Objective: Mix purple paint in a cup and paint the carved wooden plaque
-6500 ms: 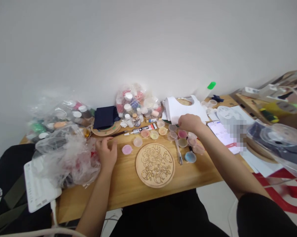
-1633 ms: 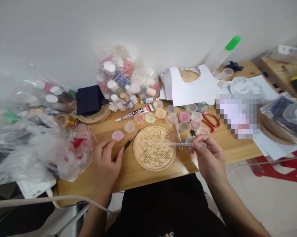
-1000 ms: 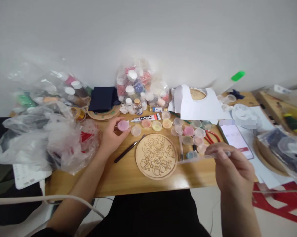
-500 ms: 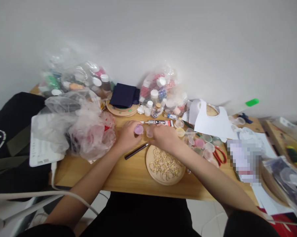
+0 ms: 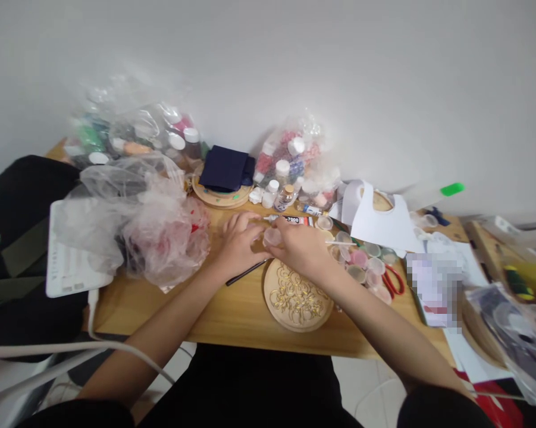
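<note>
Both of my hands meet over a small translucent pinkish cup (image 5: 272, 236) at the far side of the wooden table (image 5: 232, 315). My left hand (image 5: 238, 245) grips the cup from the left. My right hand (image 5: 301, 248) touches it from the right and holds a thin clear pipette (image 5: 342, 243) that sticks out to the right. A round wooden disc (image 5: 298, 295) carved with a gold-lined flower pattern lies just below my right hand. A dark brush (image 5: 246, 271) lies under my left hand.
Several small paint cups (image 5: 366, 266), red scissors (image 5: 395, 283) and a glue tube (image 5: 295, 220) lie to the right. Crumpled plastic bags (image 5: 156, 229), a bag of bottles (image 5: 294, 157), a dark cloth (image 5: 226, 169), white paper (image 5: 384, 223) and a phone (image 5: 432, 288) crowd the table.
My right hand picked up the pipette, lifted it, then came across to the cup. My left hand left the brush and took a pink cup; both hands now close on a small cup.
</note>
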Demonstrator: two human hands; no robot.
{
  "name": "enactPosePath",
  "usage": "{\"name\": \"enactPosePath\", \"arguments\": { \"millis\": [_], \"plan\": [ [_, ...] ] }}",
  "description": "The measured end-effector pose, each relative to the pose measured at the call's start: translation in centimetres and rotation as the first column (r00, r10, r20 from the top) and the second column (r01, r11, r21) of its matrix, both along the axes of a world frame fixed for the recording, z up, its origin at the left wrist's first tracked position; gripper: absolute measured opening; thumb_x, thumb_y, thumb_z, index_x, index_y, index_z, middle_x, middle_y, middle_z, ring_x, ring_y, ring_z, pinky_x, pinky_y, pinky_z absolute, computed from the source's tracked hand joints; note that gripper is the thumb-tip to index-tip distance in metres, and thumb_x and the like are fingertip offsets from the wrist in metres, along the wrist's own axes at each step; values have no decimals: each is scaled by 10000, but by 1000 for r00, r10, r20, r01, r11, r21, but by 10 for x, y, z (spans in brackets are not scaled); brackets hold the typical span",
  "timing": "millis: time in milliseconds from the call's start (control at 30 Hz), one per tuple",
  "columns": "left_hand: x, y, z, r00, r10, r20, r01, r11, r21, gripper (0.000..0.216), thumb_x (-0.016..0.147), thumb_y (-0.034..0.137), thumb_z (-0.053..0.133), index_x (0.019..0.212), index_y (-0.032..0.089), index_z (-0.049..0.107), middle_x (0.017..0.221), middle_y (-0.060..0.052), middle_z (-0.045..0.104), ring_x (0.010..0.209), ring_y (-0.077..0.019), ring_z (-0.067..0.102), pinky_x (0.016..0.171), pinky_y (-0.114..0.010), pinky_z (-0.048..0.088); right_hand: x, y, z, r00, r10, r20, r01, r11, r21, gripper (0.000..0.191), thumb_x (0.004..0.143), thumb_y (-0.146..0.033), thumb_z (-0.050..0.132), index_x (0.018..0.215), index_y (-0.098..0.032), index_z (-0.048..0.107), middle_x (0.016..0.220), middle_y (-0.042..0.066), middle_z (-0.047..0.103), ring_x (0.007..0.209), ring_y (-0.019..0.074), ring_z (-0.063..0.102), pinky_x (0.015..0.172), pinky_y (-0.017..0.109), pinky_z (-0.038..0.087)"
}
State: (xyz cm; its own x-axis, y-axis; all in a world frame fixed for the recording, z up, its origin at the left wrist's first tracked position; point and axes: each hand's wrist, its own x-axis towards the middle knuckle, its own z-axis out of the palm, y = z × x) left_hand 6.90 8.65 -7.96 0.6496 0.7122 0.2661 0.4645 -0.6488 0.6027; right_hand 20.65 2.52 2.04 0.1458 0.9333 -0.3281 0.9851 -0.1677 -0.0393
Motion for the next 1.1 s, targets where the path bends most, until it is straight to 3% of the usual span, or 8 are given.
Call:
{"name": "enactPosePath", "arguments": {
  "millis": [100,367,600,800,1100],
  "plan": [
    [1,-1,-1,995,-20,94,19,1000,15,189,733,303,792,850,205,681,1208,-64,602,1180,-295,530,995,-480,426,-1,-6,4,1000,25,6,-25,998,54,331,929,-343,566,1207,-166,605,1001,120,767,922,289,723,618,305,403],
    [0,-4,3,939,-172,299,178,984,7,239,835,290,709,1063,220,689,1090,-67,656,1106,-260,563,976,-447,451,26,-21,3,970,224,-94,-197,952,234,492,908,-455,605,1309,-171,592,918,87,768,794,238,699,572,279,307],
    [3,-8,-1,909,-209,361,235,971,-29,239,794,241,698,1027,199,670,1027,-75,691,1014,-262,610,903,-445,484,16,-23,8,950,305,61,-311,934,175,380,901,-445,596,1029,-97,676,822,127,727,694,215,629,528,282,192],
    [4,-7,0,877,-279,392,306,952,-6,85,835,215,641,898,163,664,847,-65,684,848,-239,614,802,-407,480,20,-23,1,837,517,181,-544,821,173,384,985,-436,448,925,-115,651,739,108,683,616,179,531,493,292,131],
    [6,-10,2,877,-269,398,327,941,-83,82,847,235,630,798,171,640,792,-44,667,770,-198,589,760,-366,472,27,-22,-7,740,600,304,-667,713,216,432,1036,-359,268,953,-127,623,779,101,660,538,152,449,490,311,156]
  ]
}}
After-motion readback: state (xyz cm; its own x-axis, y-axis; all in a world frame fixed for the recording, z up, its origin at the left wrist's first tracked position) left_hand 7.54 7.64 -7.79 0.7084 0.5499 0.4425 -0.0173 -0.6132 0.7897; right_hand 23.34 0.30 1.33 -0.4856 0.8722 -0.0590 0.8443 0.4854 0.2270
